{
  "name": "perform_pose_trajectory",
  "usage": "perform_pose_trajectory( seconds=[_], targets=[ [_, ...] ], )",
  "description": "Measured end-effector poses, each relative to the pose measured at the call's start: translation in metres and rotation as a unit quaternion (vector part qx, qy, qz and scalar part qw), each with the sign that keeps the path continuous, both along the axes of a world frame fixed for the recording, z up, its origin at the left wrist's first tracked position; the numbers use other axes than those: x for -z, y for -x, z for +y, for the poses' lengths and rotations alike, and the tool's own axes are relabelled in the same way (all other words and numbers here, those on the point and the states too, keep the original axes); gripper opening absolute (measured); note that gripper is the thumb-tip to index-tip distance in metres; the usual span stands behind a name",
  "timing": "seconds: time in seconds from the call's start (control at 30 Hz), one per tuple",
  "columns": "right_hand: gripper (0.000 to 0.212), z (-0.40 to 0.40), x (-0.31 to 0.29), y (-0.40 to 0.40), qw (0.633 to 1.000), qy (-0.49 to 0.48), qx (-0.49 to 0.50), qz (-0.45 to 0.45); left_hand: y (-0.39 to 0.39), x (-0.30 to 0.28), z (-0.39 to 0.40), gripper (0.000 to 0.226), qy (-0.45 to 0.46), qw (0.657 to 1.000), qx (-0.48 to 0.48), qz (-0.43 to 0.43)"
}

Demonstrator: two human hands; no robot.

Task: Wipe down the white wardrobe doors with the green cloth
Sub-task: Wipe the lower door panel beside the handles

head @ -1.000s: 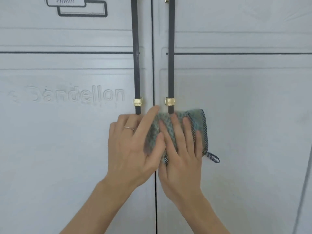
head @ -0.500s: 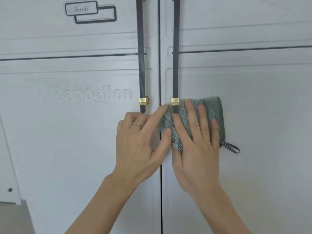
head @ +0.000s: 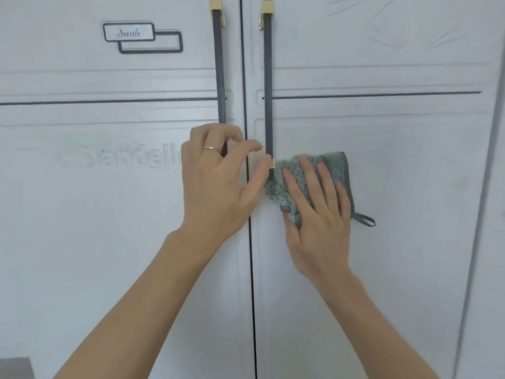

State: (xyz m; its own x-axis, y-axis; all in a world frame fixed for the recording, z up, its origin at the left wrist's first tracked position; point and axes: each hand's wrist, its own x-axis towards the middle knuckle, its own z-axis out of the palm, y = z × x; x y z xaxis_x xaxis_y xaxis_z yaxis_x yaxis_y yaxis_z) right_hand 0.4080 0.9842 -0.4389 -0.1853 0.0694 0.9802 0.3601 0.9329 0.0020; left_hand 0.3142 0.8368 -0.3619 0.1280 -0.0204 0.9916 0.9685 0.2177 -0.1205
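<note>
Two white wardrobe doors fill the view: the left door (head: 95, 214) and the right door (head: 410, 201), split by a dark seam. My right hand (head: 317, 212) lies flat on the folded green cloth (head: 338, 166), pressing it against the right door just right of the lower end of that door's dark handle (head: 268, 91). A checked loop hangs from the cloth's lower right corner. My left hand (head: 216, 181) hovers over the seam with curled fingers, its thumb tip near the handle's gold end cap, apart from the cloth and holding nothing. It hides the lower end of the left door's handle (head: 218, 72).
A small name label (head: 128, 33) sits high on the left door. Raised lettering (head: 117, 158) runs across that door's middle. A grey patch (head: 15, 367) shows at the bottom left corner. The wardrobe's right edge (head: 481, 214) stands near the frame's right side.
My left hand has lifted off the cloth and curled, moving up beside the handles. My right hand has slid the cloth right and slightly up along the right door.
</note>
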Motion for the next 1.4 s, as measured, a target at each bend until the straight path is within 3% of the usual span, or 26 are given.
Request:
perform_pose_trajectory(
  seconds=[0.2, 0.37, 0.63, 0.87, 1.0, 1.1, 1.23, 1.33, 1.4],
  targets=[
    [0.058, 0.020, -0.075, -0.005, 0.996, -0.064, -0.039, -0.041, 0.020, -0.018, 0.016, 0.031, 0.054, 0.998, 0.005, 0.025],
    [0.056, 0.018, -0.123, 0.000, 0.982, -0.147, -0.024, -0.113, 0.024, -0.015, 0.023, 0.033, 0.056, 0.995, 0.085, 0.024],
    [0.054, 0.021, -0.083, -0.011, 0.978, -0.158, -0.011, -0.139, 0.023, -0.016, 0.028, 0.034, 0.019, 0.997, 0.075, 0.023],
    [0.062, 0.010, -0.122, -0.002, 0.978, -0.150, 0.011, -0.143, 0.018, -0.013, 0.031, 0.034, -0.010, 0.995, 0.098, 0.015],
    [0.060, 0.017, -0.116, -0.006, 0.977, -0.156, 0.014, -0.145, 0.014, -0.013, 0.034, 0.034, -0.016, 0.995, 0.099, -0.008],
    [0.060, 0.044, -0.105, -0.026, 0.986, -0.119, 0.021, -0.115, 0.011, -0.013, 0.036, 0.034, -0.023, 0.997, 0.072, -0.028],
    [0.061, 0.090, -0.092, -0.065, 0.999, 0.015, 0.026, -0.019, 0.007, -0.014, 0.039, 0.032, -0.036, 0.998, 0.031, -0.049],
    [0.062, 0.083, -0.086, -0.058, 0.996, 0.085, 0.016, 0.039, 0.001, -0.013, 0.040, 0.026, -0.036, 0.997, 0.010, -0.068],
    [0.062, 0.061, -0.087, -0.038, 0.996, 0.072, 0.024, 0.051, -0.005, -0.013, 0.039, 0.021, -0.030, 0.996, -0.010, -0.079]
  ],
)
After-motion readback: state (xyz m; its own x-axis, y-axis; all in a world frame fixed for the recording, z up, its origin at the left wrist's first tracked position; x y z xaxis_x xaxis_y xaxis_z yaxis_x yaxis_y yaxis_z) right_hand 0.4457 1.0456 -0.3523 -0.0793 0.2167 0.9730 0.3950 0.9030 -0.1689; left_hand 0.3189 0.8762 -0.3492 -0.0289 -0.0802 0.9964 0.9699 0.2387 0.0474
